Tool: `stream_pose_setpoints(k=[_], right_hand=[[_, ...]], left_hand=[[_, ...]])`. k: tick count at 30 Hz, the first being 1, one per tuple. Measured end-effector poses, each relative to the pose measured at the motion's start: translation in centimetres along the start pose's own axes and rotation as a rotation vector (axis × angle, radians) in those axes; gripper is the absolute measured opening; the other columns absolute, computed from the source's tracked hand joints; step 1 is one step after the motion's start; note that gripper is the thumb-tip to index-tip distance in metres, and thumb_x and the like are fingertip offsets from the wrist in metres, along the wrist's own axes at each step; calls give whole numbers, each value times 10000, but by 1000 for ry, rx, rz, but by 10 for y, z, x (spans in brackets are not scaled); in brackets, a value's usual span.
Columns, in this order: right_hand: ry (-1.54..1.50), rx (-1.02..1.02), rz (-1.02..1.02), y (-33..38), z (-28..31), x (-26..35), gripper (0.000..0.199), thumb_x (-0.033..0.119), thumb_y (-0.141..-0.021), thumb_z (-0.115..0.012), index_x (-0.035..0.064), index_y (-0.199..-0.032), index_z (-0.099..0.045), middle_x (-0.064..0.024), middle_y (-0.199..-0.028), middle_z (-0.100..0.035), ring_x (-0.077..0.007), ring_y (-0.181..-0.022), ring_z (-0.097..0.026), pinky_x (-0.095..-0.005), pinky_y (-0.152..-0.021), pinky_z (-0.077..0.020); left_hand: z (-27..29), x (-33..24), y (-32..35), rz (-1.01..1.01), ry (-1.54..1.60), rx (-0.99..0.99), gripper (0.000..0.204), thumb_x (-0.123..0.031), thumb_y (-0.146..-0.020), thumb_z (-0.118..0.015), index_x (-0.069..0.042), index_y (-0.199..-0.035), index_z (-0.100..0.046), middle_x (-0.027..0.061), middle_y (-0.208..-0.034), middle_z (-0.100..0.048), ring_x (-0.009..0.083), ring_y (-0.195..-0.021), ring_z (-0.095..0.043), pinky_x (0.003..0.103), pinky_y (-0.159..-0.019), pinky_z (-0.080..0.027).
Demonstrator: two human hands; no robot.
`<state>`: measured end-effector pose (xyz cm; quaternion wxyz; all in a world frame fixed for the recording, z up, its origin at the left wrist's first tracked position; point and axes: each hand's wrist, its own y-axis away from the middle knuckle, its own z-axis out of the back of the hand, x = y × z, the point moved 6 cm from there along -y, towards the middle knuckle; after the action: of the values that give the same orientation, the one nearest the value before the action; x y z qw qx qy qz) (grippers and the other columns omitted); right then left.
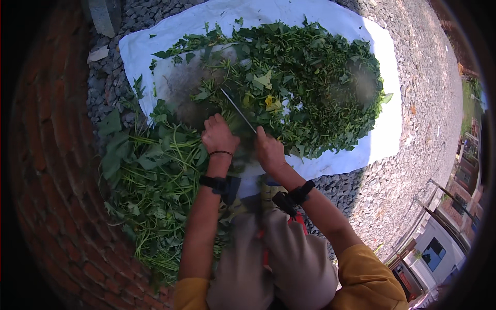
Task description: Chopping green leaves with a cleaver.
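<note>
Green everywhere in this one: a big heap of chopped green leaves and stems point(305, 82) is spread over a white cloth sheet point(385, 139) laid on grey gravel ground point(408, 67). The right hand point(269, 151) is closed tight around the handle of a long thin metal knife point(237, 109), and the blade runs up and to the left from the fist, its tip reaching into the cut greens. The left hand point(218, 135) sits just beside it, fingers curled down and pressing on a bunch of uncut leafy green stalks point(155, 181), so it's clamped onto the greens rather than hanging loose. That uncut pile lies to the person's left, partly off the sheet and up against a red brick surface point(51, 170). Both wrists wear black straps, and the left one also has a thin dark bracelet. Beige trousers and yellow sleeves show at the bottom.
</note>
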<state>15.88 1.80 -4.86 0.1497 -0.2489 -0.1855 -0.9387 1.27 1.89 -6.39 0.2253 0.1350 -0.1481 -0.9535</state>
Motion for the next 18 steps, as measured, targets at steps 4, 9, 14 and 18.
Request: stream_pose_setpoints(k=[4,9,14,18], right_hand=[[39,140,-38,-14,32,6,135,131,-882,-480,41,-947,-403,-223,-731,-596,-438,-645,-579,-543,-553,-444],[-63,38,101,-17,97,37,146,148,-893,-500,34,-921,-412,-212,-753,-588,-426,-663,-567,-505,-548,-438],[-276,-82,299,-37,80,51,144,132,-877,-524,38,-891,-415,-207,-760,-582,-410,-659,-564,-485,-535,-434],[55,159,259,-54,36,34,151,128,-863,-539,41,-889,-417,-195,-774,-581,-401,-661,-564,-482,-536,-434]], left_hand=[[4,1,0,-34,-9,33,520,-163,-517,-772,-73,-933,-473,90,-956,-539,270,-950,-548,376,-748,-507],[-2,3,2,-105,17,23,498,-164,-538,-759,-79,-934,-470,86,-958,-528,268,-948,-538,389,-732,-495],[-5,3,3,-147,-31,13,546,-193,-511,-782,-85,-948,-473,80,-952,-525,259,-944,-537,378,-726,-494],[-5,1,0,-119,-65,77,595,-220,-498,-800,-75,-973,-472,72,-961,-517,247,-951,-530,376,-739,-490]])
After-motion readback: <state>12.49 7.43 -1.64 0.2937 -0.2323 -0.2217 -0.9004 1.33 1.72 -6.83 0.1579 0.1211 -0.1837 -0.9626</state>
